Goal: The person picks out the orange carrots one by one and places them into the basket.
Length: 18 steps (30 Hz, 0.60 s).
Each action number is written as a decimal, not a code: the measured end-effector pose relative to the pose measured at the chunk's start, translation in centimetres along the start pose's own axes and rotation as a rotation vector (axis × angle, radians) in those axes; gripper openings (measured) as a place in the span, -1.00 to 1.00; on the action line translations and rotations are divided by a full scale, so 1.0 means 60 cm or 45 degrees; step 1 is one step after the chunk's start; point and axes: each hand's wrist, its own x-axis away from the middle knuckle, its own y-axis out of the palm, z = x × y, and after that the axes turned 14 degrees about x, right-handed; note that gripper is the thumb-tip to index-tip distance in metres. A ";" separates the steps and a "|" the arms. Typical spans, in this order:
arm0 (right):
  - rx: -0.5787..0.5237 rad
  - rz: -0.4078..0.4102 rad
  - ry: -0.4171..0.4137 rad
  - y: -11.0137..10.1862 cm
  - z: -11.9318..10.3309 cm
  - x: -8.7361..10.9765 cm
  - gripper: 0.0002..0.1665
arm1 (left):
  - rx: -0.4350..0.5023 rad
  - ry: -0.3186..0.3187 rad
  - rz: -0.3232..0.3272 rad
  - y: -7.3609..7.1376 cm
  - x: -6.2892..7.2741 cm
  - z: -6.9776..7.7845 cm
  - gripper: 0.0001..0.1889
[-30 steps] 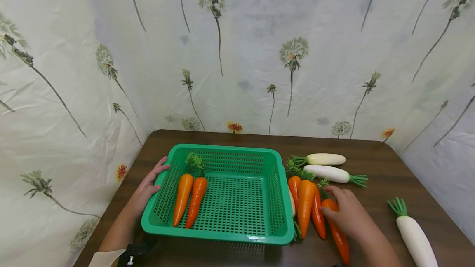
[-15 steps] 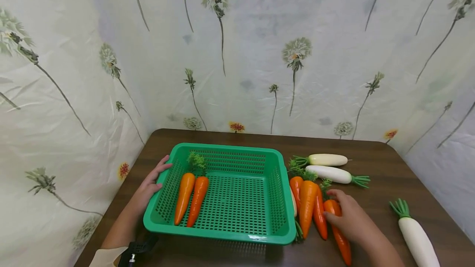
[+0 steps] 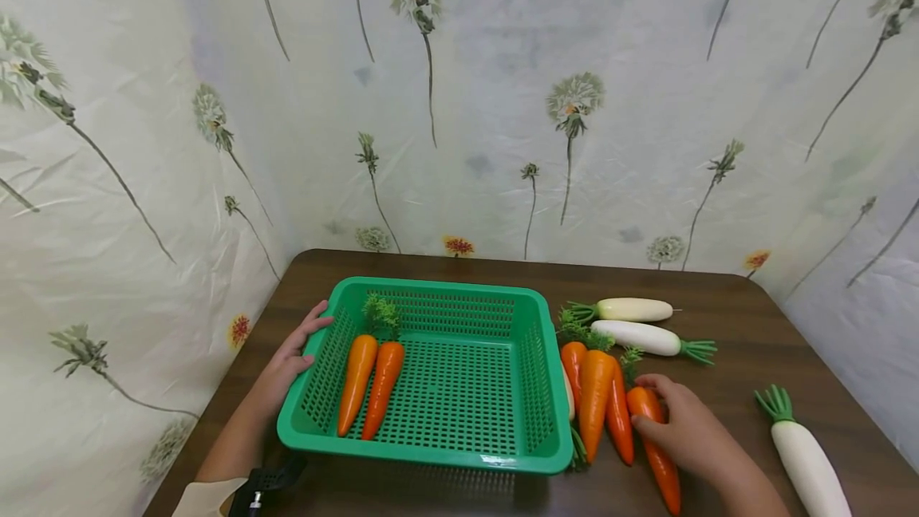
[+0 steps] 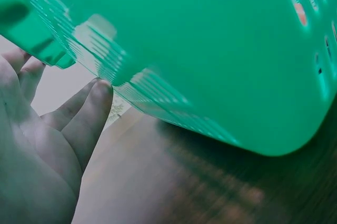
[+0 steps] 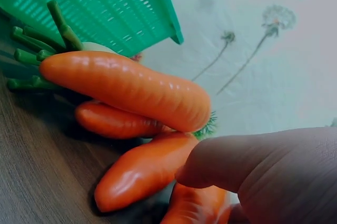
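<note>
A green plastic basket (image 3: 431, 453) stands on the table, with two orange carrots (image 3: 369, 389) lying at its left side. My left hand (image 3: 287, 361) touches the basket's left rim, its fingers extended; the left wrist view shows the thumb (image 4: 89, 124) against the outer wall. To the right of the basket, my right hand (image 3: 678, 421) holds the upper end of the rightmost carrot (image 3: 659, 469) between thumb and fingers. That carrot still lies on the table. Other carrots (image 3: 594, 397) lie close by on its left, leaves pointing away from me.
Two white radishes (image 3: 635, 337) lie behind the carrots. Another white radish (image 3: 811, 461) is at the far right of the table (image 3: 725, 309). One more pale radish (image 3: 569, 393) is mostly hidden between the basket and the carrots. A patterned curtain (image 3: 488, 102) hangs behind.
My right hand has shifted slightly toward me along the rightmost carrot, and its fingers have come down around it. The left hand and basket stay in place; the head view has shifted slightly.
</note>
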 end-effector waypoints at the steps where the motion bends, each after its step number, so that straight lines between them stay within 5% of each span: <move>1: -0.010 -0.006 -0.001 -0.001 0.001 0.000 -0.26 | 0.000 0.003 -0.002 0.000 0.000 0.000 -0.44; 18: -0.053 -0.045 0.059 -0.002 0.009 -0.001 -0.23 | -0.012 0.013 -0.010 0.005 0.000 0.007 -0.44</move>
